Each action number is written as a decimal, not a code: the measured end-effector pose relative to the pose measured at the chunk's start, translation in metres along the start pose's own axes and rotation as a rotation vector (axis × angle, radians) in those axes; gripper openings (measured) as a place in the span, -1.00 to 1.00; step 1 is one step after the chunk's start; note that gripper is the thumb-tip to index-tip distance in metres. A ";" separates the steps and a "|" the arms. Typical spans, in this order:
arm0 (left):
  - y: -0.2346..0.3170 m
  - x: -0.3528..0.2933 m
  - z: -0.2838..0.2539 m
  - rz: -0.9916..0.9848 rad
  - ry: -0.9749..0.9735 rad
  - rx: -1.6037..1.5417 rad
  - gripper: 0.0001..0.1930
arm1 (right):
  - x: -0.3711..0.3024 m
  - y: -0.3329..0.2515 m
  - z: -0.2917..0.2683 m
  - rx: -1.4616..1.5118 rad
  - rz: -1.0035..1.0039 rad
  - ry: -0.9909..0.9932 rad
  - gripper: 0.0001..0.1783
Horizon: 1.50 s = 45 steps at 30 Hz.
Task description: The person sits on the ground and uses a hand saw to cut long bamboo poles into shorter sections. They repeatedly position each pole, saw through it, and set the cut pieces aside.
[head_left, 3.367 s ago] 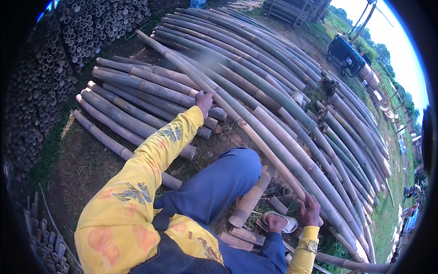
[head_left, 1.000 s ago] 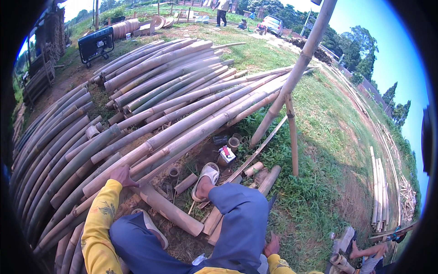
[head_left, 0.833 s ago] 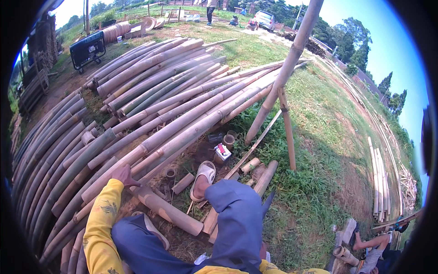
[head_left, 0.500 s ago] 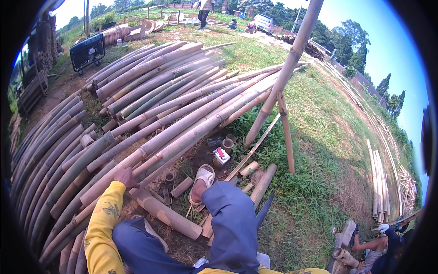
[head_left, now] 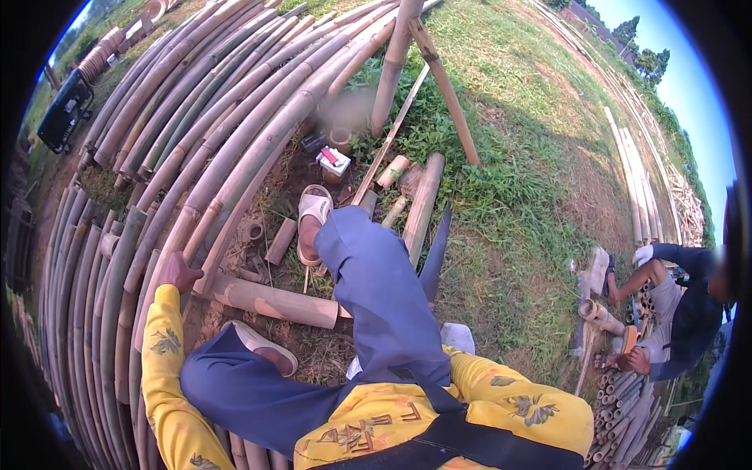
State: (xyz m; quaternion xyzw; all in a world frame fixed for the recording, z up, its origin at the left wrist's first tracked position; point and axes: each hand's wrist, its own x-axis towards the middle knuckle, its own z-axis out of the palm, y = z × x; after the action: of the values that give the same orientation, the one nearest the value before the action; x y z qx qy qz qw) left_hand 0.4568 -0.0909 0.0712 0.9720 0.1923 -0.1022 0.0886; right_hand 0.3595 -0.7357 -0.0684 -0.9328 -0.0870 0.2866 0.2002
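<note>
My left hand [head_left: 178, 274], at the end of a yellow sleeve, is closed around a long bamboo pole [head_left: 205, 211] near its near end. The pole slants away toward the top, beside other poles. Below the hand, a thick cut length of bamboo [head_left: 274, 301] lies across the ground in front of my feet. My right sleeve [head_left: 521, 403] bends at the lower right; the right hand is out of sight. Beside my right knee a dark, pointed, blade-like thing [head_left: 435, 258] sticks up; its kind is unclear.
Stacked bamboo poles [head_left: 78, 313] fill the left side. A bamboo post [head_left: 395, 70] with a brace [head_left: 448, 94] stands ahead. Near my sandal are a small white box [head_left: 334, 160] and short bamboo offcuts [head_left: 393, 171]. At right sits another person [head_left: 685, 286] beside cut bamboo pieces [head_left: 627, 407].
The view has swung downward and to the right, bringing more of the other person and my right sleeve in. My left hand stays on the bamboo pole.
</note>
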 end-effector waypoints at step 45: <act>0.011 0.006 -0.004 0.006 -0.033 -0.041 -0.41 | -0.101 0.022 0.029 1.473 0.856 0.711 -0.56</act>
State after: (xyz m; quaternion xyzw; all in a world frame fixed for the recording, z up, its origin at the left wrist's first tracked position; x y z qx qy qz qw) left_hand 0.4675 -0.0975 0.0753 0.9686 0.1900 -0.1142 0.1122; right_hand 0.2611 -0.7740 -0.0492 -0.5555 0.5365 0.0157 0.6351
